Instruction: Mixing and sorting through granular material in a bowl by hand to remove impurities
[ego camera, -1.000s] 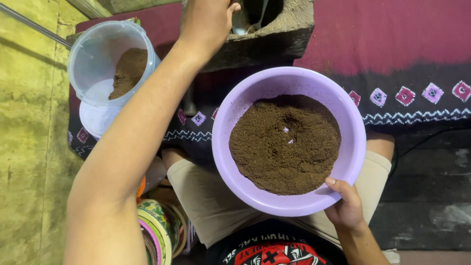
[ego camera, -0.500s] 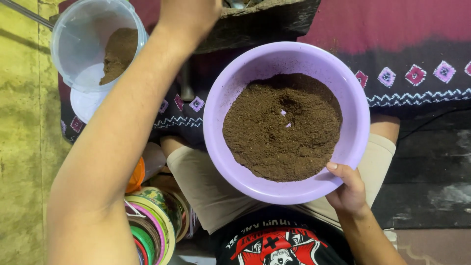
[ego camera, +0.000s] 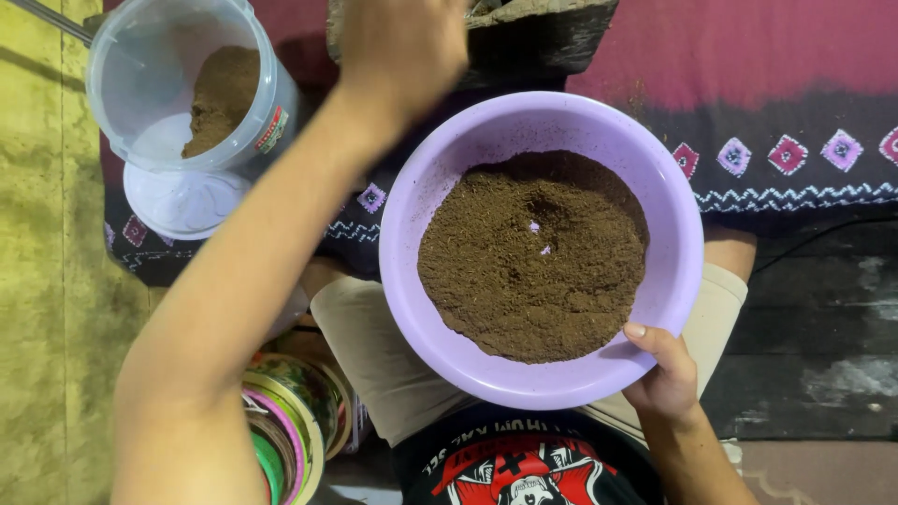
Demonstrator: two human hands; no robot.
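A maroon patterned cloth (ego camera: pixel 767 75) covers the floor at the top, with a stone block (ego camera: pixel 538 37) on it. The lilac bowl (ego camera: pixel 440 168) sits on the person's lap in mid-frame, mouth up; being round, it has no long axis. Brown powder (ego camera: pixel 533 257) fills it, heaped toward the near side. The right hand (ego camera: pixel 666 374) holds the bowl's near rim, thumb over the edge, its grip pressed on the rim. The left hand (ego camera: pixel 402 47) is blurred above the far rim beside the block; I cannot tell its grip. At upper left, a clear jar (ego camera: pixel 178 89) holds some powder, tilted on its white lid (ego camera: pixel 182 201).
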